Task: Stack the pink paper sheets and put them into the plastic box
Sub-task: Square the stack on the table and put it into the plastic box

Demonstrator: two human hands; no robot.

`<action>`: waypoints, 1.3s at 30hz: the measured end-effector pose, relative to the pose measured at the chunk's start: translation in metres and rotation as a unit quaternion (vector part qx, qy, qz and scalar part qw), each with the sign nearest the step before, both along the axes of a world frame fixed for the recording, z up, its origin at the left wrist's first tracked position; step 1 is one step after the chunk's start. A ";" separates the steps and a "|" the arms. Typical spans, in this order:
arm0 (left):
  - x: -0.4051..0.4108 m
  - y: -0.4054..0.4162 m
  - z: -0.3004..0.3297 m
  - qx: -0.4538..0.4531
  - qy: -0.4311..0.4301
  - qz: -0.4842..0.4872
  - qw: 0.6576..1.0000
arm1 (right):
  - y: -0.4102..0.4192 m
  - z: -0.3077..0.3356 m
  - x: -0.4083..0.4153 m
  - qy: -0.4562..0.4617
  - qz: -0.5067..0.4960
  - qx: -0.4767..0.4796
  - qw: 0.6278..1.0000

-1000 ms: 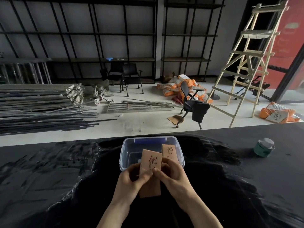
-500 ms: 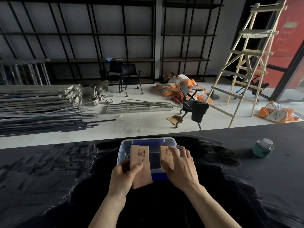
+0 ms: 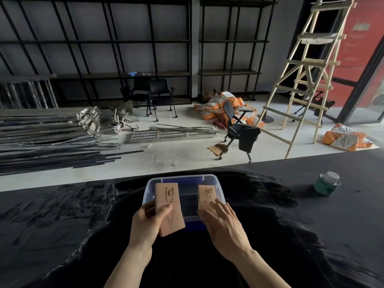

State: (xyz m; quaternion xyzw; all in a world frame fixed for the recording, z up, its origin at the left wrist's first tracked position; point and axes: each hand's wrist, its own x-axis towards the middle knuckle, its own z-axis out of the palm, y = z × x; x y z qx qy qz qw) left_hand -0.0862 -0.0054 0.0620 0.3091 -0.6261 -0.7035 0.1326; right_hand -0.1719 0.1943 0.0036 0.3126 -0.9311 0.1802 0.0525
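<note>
Two pink stacks are in play over the clear box [image 3: 219,189] that sits on the black table [image 3: 62,225]. The left hand [image 3: 145,223] has the left stack [image 3: 169,208] in a closed grip, thumb across its printed face and fingers behind, so the near end hangs out past the box's front wall while the far end reaches over the opening. The right hand [image 3: 223,222] lies flat, fingers spread on the lower part of the right stack [image 3: 206,197], which leans inside the box against its right side; whether that hand pinches the stack or only presses it down, I cannot tell.

These look like thin printed paper sheets, light and bendy. A whole stack seems stiff enough to hold from one end, but the sheets would likely slide over one another and fan out if the pinch loosens. The safest hold, to my eye, is across the short width near the middle, thumb on top and fingers beneath, squeezing the edges flush. Nothing here is fragile, though corners could crease against the box rim.

As I judge it, the two stacks are not yet joined; one is in the box, the other only halfway over it. A green jar [image 3: 327,183] stands well apart to the right.
</note>
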 end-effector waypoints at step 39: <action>-0.044 0.056 -0.040 -0.298 -0.340 -0.235 0.860 | 0.014 0.022 -0.008 -0.101 -0.034 0.097 0.990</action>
